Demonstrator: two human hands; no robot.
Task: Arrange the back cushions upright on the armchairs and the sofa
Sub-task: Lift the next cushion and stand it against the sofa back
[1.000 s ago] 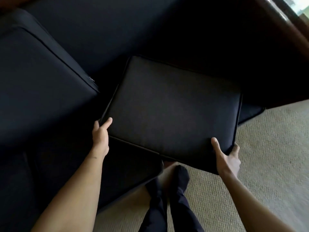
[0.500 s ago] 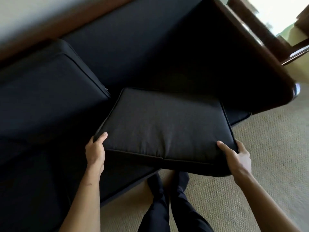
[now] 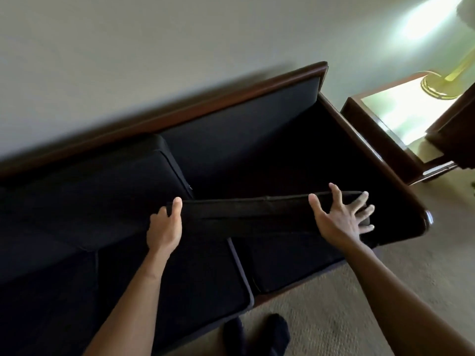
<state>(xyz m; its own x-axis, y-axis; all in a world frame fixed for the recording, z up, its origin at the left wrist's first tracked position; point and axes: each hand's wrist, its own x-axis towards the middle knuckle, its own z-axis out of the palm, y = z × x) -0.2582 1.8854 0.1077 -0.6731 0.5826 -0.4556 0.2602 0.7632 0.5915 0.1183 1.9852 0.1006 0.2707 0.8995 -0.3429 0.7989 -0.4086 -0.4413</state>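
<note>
A black back cushion is seen edge-on above the right seat of the dark sofa, its near edge facing me. My left hand grips its left corner, thumb over the top. My right hand presses flat against its right end with fingers spread. Another black back cushion leans against the sofa's backrest to the left. The bare backrest panel shows behind the cushion I hold.
The sofa has a dark wooden frame and armrest on the right. Beyond it stands a wooden side table with a brass lamp base. Beige carpet lies under my dark-socked feet. A pale wall rises behind.
The cushion has swung from lying flat facing me to edge-on, moving toward the backrest. My right hand shifted from gripping its corner to a flat, spread palm. My view tilted up.
</note>
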